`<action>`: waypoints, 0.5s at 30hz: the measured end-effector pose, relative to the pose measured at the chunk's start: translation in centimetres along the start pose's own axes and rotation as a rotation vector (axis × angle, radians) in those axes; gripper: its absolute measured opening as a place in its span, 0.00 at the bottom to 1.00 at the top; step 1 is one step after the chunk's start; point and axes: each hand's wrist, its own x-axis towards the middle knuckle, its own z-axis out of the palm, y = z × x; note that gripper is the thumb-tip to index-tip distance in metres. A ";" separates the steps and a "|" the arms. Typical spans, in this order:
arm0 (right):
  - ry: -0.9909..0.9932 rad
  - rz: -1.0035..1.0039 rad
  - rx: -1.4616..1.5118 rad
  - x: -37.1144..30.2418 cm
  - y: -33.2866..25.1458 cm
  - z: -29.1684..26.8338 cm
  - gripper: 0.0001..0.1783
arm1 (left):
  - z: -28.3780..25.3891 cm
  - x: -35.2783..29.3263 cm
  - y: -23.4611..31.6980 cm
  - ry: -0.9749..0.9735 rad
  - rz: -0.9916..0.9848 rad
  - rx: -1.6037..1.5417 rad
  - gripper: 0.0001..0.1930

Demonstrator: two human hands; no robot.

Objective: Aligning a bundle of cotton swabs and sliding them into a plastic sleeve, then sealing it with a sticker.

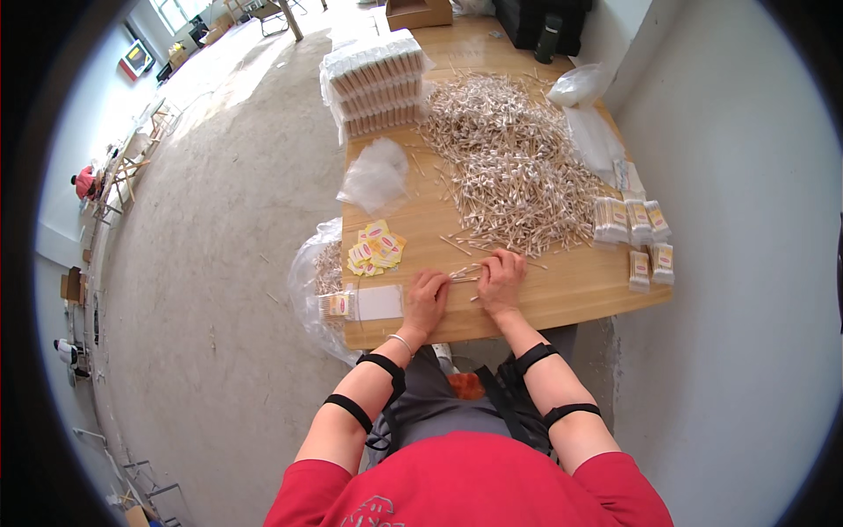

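Along the left edge of the wooden table [575,285], a clear plastic bag [305,279] with swabs inside hangs beside the tabletop. Just right of it, a filled swab packet [338,305] lies at the edge, next to a flat white rectangle [380,302]. Yellow-and-white cards [376,249] are scattered above these; farther up come crumpled clear plastic [376,176] and a layered stack of packed swabs [378,85].

Next is the left hand [428,299], resting low over the table, fingers curled and drawn close together. A few loose swabs [464,274] lie in the gap between the two hands, roughly crosswise, their ends reaching the fingertips on both sides. The right hand [501,279] faces the left, its fingers bent downward, with one swab end showing beneath it. Whether either hand pinches the swabs or only touches them, I cannot tell.

Beyond the right hand, a large swab heap [518,167] spreads across the table's middle and far part. Rightmost, small filled packets [632,221] sit near the table's right edge.
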 end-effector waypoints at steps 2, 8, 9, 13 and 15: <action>0.025 0.038 -0.077 0.2 0.4 -0.2 0.04 | -0.1 0.0 0.1 -0.001 0.017 0.006 0.04; 0.082 0.126 -0.239 0.6 1.7 -1.4 0.04 | -0.3 -0.1 0.2 -0.048 0.080 0.000 0.05; 0.057 0.097 -0.254 0.7 1.5 -1.5 0.03 | -0.3 -0.1 0.2 -0.079 0.115 -0.011 0.04; -0.079 0.047 -0.224 0.3 -0.7 -0.6 0.02 | -0.5 0.0 0.3 -0.169 0.140 -0.014 0.09; -0.137 0.023 -0.182 0.1 -1.8 0.2 0.03 | -0.5 0.2 1.2 -0.131 0.056 0.055 0.17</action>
